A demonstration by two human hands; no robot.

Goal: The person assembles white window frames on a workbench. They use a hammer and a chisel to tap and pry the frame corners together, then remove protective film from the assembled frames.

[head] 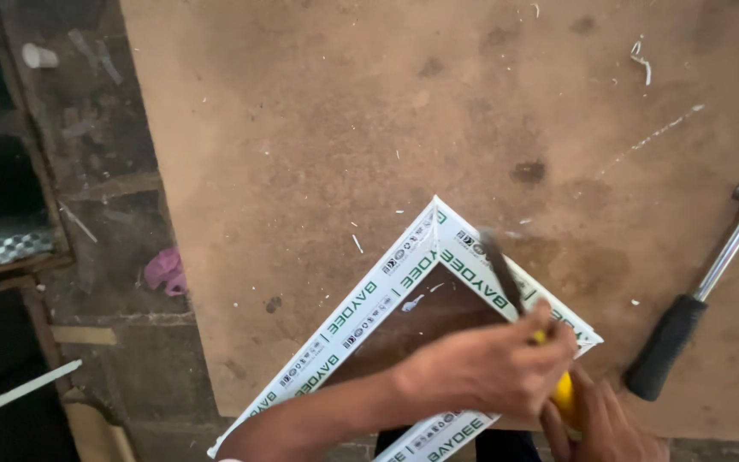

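Observation:
A white plastic frame corner (387, 299), covered in printed protective film, lies on a brown board table (318, 128) with its mitred tip pointing away from me. My left hand (485, 368) reaches across the corner and is closed around a chisel (500, 272) just below its dark blade. The blade rests on the right arm of the frame. My right hand (605, 423), at the bottom edge, grips the chisel's yellow handle (564, 393), mostly hidden between both hands.
A hammer (701, 310) with a black grip and a metal shaft lies on the board to the right. White shavings (641, 58) are scattered about. Left of the board's edge are a dusty floor, a pink scrap (166, 269) and dark shelving (2, 197).

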